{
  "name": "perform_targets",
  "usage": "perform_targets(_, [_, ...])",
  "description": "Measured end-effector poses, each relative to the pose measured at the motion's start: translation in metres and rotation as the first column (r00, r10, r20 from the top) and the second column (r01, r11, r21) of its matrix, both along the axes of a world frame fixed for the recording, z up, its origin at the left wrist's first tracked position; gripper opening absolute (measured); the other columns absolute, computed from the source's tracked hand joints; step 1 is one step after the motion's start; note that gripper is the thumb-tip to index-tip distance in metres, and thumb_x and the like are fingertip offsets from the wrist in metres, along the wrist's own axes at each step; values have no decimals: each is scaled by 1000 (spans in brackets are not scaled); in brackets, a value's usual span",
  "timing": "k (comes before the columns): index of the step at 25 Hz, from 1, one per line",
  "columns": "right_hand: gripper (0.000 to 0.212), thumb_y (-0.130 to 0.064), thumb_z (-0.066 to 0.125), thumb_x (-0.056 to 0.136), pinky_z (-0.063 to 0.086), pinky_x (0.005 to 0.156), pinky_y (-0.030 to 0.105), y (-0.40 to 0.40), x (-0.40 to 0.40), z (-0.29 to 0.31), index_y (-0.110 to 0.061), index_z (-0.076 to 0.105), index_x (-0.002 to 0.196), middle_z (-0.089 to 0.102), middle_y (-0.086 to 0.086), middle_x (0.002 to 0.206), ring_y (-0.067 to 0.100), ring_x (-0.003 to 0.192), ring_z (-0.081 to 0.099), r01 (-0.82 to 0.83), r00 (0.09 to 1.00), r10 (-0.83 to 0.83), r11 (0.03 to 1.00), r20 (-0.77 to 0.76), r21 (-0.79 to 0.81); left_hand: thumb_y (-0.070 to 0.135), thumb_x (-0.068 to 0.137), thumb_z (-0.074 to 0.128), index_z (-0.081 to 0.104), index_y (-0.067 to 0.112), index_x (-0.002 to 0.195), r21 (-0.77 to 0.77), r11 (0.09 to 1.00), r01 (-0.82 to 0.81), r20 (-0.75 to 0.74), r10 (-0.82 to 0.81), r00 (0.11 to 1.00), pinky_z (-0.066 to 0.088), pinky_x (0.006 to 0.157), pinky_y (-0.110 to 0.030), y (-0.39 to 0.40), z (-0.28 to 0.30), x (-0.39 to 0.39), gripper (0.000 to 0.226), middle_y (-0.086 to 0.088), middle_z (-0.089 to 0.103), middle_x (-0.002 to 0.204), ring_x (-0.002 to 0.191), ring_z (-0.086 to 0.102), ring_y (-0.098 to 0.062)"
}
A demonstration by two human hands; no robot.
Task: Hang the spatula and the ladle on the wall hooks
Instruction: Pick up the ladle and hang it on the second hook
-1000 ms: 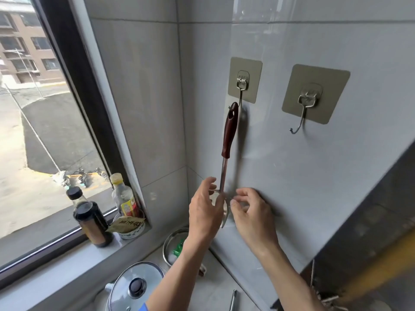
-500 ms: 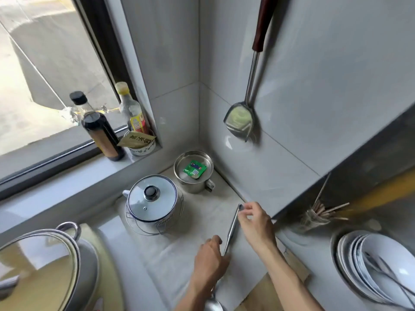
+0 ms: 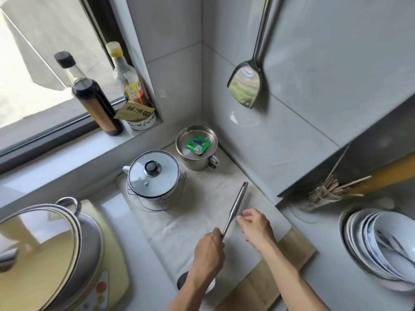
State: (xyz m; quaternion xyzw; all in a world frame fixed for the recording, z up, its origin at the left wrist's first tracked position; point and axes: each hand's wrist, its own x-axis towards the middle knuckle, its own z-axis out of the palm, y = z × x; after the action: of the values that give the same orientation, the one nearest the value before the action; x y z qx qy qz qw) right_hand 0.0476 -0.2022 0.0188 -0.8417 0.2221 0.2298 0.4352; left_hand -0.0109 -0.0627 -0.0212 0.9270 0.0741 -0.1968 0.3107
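Observation:
The steel spatula [image 3: 246,85] hangs against the tiled wall at the upper right; its handle runs out of the top of the frame and the hooks are out of view. My left hand [image 3: 207,253] is closed around the lower shaft of the steel ladle [image 3: 235,206], whose handle points up and away over the white cloth. The ladle's bowl [image 3: 183,281] shows partly under my left wrist. My right hand [image 3: 254,226] hovers just right of the handle, fingers loosely apart, holding nothing.
A lidded enamel pot [image 3: 155,176] and a steel cup [image 3: 197,147] with a green packet stand near the corner. Bottles [image 3: 89,95] line the windowsill. A rice cooker [image 3: 56,254] sits at left. Chopsticks [image 3: 330,187], stacked bowls [image 3: 379,245] and a wooden board [image 3: 278,272] are at right.
The view dropped from the wall hooks to the counter. Both hands left the hung spatula; my left hand gripped the ladle, and my right hand has let go of its handle tip and drawn back.

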Motion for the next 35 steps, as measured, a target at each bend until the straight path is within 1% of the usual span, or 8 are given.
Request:
perform_targets(5, [26,-20,66,88,59,60,34,25,7,23,-9,61,111,72,7,86,21,68,68,175,973,-205,954,105,244,20,92,52,48,16,92,-32,999,-17,160,22,987,32,61,-36,14,34,-16,7,-7,66,89,80,57,-35])
perform_targets(8, [5,-13,64,90,57,51,26,36,13,55,-12,68,92,73,3,69,19,64,69,100,927,-218,928,306,358,24,94,52,50,21,97,-64,995,-75,274,89,957,41,65,-37,24,60,-17,5,0,65,89,80,59,-29])
perform_targets(13, [12,-14,69,88,57,50,26,49,24,145,-26,69,91,74,5,78,16,62,69,-22,776,-257,902,576,432,30,91,58,49,28,96,-172,976,-136,449,200,871,47,68,-38,25,126,5,10,5,66,86,78,61,-23])
perform_targets(17, [19,-23,70,86,62,59,42,46,38,210,-41,67,92,74,0,81,22,72,72,-69,651,-221,935,726,347,32,88,61,47,29,93,-214,971,-103,574,210,791,44,64,-34,18,171,34,15,7,67,82,76,61,-17])
perform_targets(21, [18,-22,68,88,63,59,47,31,51,281,-39,66,93,75,-5,82,16,72,72,-82,492,-203,958,847,276,31,87,64,47,30,92,-251,968,-2,706,185,684,35,60,-26,2,230,68,18,8,67,80,74,58,-13])
perform_targets(25, [16,-21,65,90,62,63,50,15,66,332,-37,64,93,74,-1,84,21,71,71,-75,387,-165,975,907,209,31,89,61,44,28,92,-257,965,47,759,172,628,45,61,-38,-16,275,99,17,2,69,81,72,60,-25])
perform_targets(30, [22,-17,65,90,63,58,46,5,84,363,-39,60,90,73,-1,83,18,66,70,-42,342,-140,985,929,164,26,90,61,44,26,92,-250,966,69,792,163,589,46,58,-39,-33,303,119,16,0,71,84,70,62,-28])
perform_targets(35, [22,-15,65,90,63,54,44,-7,96,360,-36,61,91,72,0,81,17,63,69,-44,347,-136,986,928,161,26,91,60,48,24,96,-271,960,68,768,173,616,50,63,-40,-42,303,131,13,2,73,92,75,65,-26])
